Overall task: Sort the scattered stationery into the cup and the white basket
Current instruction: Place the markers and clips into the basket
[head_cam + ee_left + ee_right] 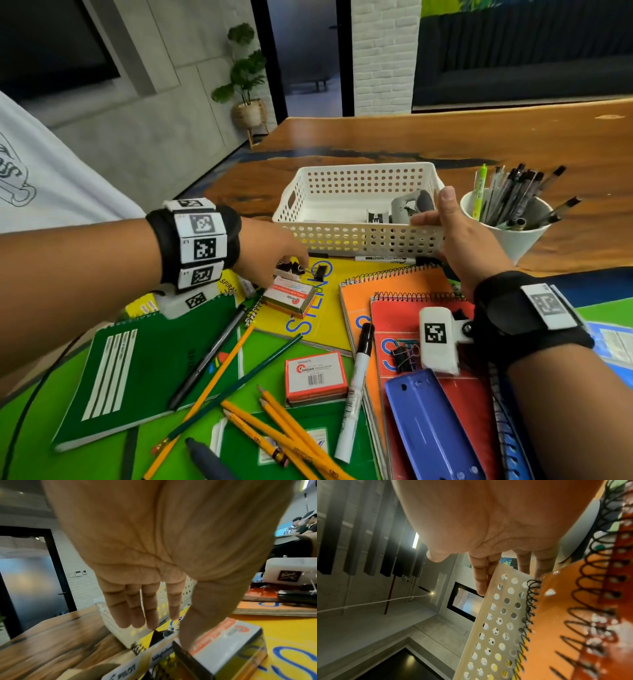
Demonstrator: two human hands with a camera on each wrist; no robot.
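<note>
Stationery lay mostly unsorted on the table (445,144): pencils (287,428), marker (356,387), boxes. White basket (342,236) held few items; cup (513,236) held pens. Left hand (270,253), fingers extended, reached binder clips (308,269); right hand (455,233) gripped the basket rim.

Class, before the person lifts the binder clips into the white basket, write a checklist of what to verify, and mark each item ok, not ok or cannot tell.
1. Left hand over the binder clips: ok.
2. Clips already gripped: cannot tell; the fingertips hide them.
3. Right hand steadies the white basket at its near rim: ok.
4. Free floor space in the basket: ok.
5. Staple box clear of the left hand: not ok, it lies right beside it.
</note>
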